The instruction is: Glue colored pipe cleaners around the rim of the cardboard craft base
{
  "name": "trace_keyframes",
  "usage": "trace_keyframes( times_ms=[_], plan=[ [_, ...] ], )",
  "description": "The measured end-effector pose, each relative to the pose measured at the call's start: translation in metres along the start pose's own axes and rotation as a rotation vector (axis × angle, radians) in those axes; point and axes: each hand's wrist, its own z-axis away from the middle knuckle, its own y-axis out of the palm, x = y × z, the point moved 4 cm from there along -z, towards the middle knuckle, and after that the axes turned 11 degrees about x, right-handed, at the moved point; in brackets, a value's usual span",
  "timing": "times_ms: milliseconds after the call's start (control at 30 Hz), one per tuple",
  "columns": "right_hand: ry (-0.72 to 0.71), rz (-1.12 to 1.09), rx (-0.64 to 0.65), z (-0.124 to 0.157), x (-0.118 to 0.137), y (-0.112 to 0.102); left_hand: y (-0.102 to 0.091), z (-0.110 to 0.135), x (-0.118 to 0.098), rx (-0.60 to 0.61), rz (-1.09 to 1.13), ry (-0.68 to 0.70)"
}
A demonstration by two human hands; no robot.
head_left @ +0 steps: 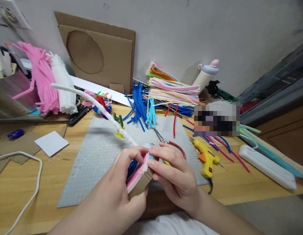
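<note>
Above the near edge of a grey cutting mat (79,166), both hands hold a cardboard craft piece (141,186) lined with pink and blue fuzzy strips. My left hand (119,179) wraps round its left side, thumb underneath. The fingers of my right hand (177,173) are bent against its right edge and top. A long white wrapped stem (102,109) rises from behind the hands toward the upper left; where it joins is hidden. Just beyond my right hand lie scissors (162,138) with red handles, partly covered.
A yellow glue gun (206,156) and white power strip (266,166) lie right. Bundles of pipe cleaners (173,89) pile at the back, with pink (42,78) and white (62,85) bundles left. Cardboard sheets (112,52) lean on the wall. A white cable (40,169) curves left.
</note>
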Motion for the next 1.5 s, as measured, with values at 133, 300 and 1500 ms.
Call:
trace_keyframes(
  times_ms=[133, 300, 1500],
  plan=[
    [-0.002, 0.029, 0.003, 0.001, -0.001, 0.000, 0.000, 0.001, 0.000, 0.007, 0.018, -0.010],
    [0.018, 0.147, -0.017, 0.006, 0.000, 0.002, 0.000, 0.002, 0.001, 0.002, 0.029, -0.007],
    [0.389, -0.599, 0.032, 0.018, -0.010, 0.014, -0.001, 0.004, 0.004, 0.004, 0.012, -0.015]
  ],
)
